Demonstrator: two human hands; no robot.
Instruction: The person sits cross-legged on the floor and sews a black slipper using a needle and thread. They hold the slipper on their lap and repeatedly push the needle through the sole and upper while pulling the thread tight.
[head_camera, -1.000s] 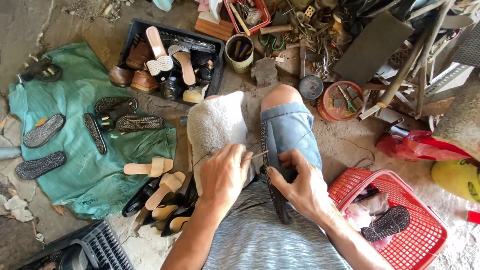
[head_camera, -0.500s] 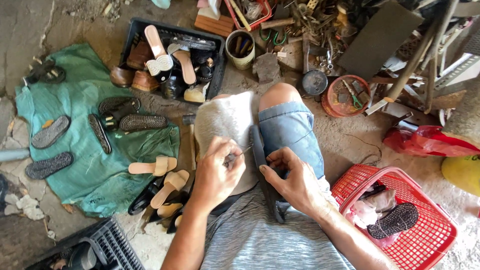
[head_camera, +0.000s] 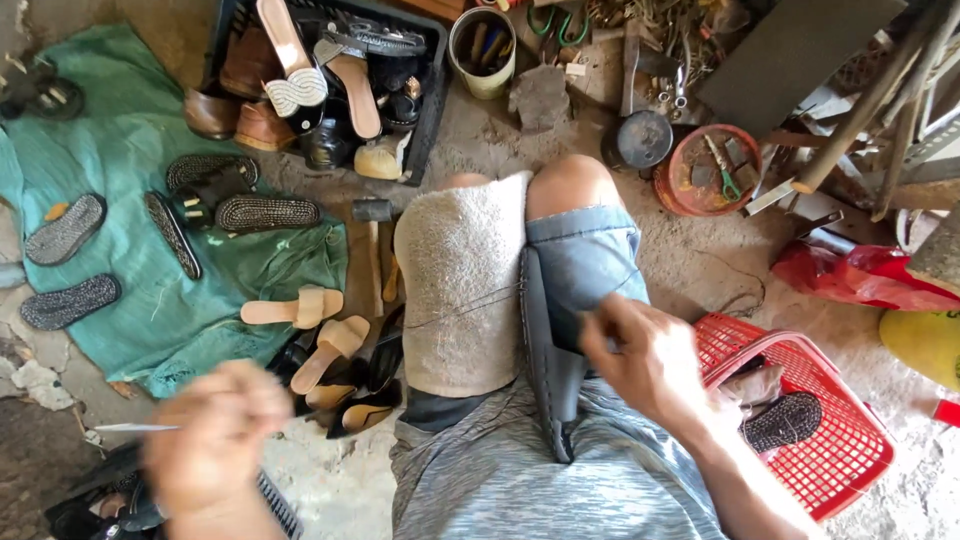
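Cluttered dirt floor; blurred left hand (head_camera: 215, 435) seemingly pulls thread (head_camera: 460, 305) outward.

You have a cream towel (head_camera: 458, 280) on one knee, faded blue denim shorts (head_camera: 585, 260), and a dark grey sole (head_camera: 545, 350). You sit beside a red mesh basket (head_camera: 850, 450), a teal-green cloth (head_camera: 130, 260) and tan sandals (head_camera: 310, 320).

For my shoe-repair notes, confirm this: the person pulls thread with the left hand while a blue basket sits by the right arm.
Wrong colour. The head view shows a red basket by the right arm. The rest holds: the left hand pulls thread out to the side.
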